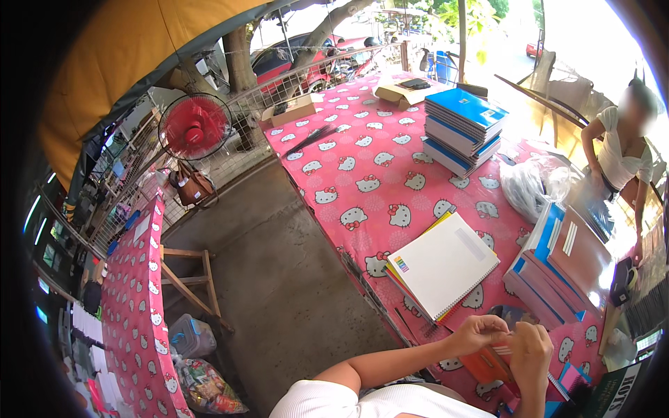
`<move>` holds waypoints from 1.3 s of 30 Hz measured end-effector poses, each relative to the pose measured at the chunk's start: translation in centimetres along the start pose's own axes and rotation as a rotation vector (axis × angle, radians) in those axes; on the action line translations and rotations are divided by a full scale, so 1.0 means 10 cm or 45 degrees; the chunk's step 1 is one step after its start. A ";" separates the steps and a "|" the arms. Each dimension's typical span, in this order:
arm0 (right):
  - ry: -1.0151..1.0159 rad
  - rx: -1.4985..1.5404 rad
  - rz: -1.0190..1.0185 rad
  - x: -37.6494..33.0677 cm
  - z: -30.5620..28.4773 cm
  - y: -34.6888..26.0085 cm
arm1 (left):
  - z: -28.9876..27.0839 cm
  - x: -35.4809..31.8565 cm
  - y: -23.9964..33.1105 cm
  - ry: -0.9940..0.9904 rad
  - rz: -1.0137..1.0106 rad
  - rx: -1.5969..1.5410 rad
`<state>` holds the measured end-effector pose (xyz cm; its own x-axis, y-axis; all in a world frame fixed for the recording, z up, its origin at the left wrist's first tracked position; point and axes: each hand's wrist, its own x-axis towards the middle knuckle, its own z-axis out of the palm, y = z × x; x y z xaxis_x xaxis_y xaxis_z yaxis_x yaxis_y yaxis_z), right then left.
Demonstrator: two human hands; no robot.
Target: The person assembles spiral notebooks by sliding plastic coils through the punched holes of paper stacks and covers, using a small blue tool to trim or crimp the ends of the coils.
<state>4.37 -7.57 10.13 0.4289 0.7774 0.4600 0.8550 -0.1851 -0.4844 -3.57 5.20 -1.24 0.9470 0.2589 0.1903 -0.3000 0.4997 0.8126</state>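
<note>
Left hand (477, 333), right hand (529, 348) pinching orange packet (488, 362) | white spiral notebook (442, 265) beyond

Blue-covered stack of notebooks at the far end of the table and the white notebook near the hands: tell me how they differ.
The blue-covered stack is many books piled high; the white notebook tops only a thin pile. The stack's top cover is blue; the notebook's is plain white. The stack sits far from the left hand and right hand; the white notebook lies just beyond them. Both rest on the pink cat-print tablecloth.
</note>
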 end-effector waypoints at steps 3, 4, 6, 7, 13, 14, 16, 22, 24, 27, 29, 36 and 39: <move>0.011 0.004 0.029 0.01 0.01 -0.01 | -0.01 0.01 0.01 -0.006 -0.008 0.024; 0.004 0.036 0.032 0.03 0.01 -0.02 | 0.00 0.00 0.01 -0.007 -0.010 0.028; 0.003 0.074 0.035 0.06 -0.03 -0.05 | 0.04 -0.03 0.01 0.055 0.034 0.191; -0.105 0.052 0.003 0.08 -0.08 -0.06 | 0.05 -0.04 0.01 0.055 0.032 0.200; -0.343 0.051 0.024 0.13 -0.09 -0.02 | 0.06 -0.02 -0.01 0.072 0.113 0.317; -0.308 0.126 0.077 0.13 -0.09 -0.05 | 0.04 -0.02 -0.04 0.063 0.111 0.285; -0.227 0.063 0.053 0.01 -0.02 0.01 | 0.02 0.00 -0.05 0.048 0.115 0.256; 0.019 -0.047 0.056 -0.13 0.16 -0.05 | -0.01 0.02 -0.07 0.004 0.130 0.228; 0.032 -0.094 0.006 -0.15 0.18 -0.03 | 0.03 0.01 -0.07 0.023 0.009 -0.010; 0.026 -0.176 -0.044 -0.13 0.20 -0.07 | -0.01 0.02 -0.08 0.048 0.060 0.093; 0.011 -0.183 -0.025 -0.15 0.19 -0.07 | 0.00 0.03 -0.04 0.022 0.010 0.020; -0.056 -0.116 0.099 -0.14 0.08 -0.15 | -0.04 -0.03 -0.03 -0.113 0.038 0.057; -0.030 -0.144 0.091 -0.12 0.09 -0.18 | -0.06 -0.01 -0.13 -0.174 0.089 -0.020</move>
<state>2.07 -7.68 9.74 0.4840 0.7736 0.4091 0.8506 -0.3060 -0.4276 -3.37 5.04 -2.68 0.9303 0.1794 0.3200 -0.3665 0.4973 0.7864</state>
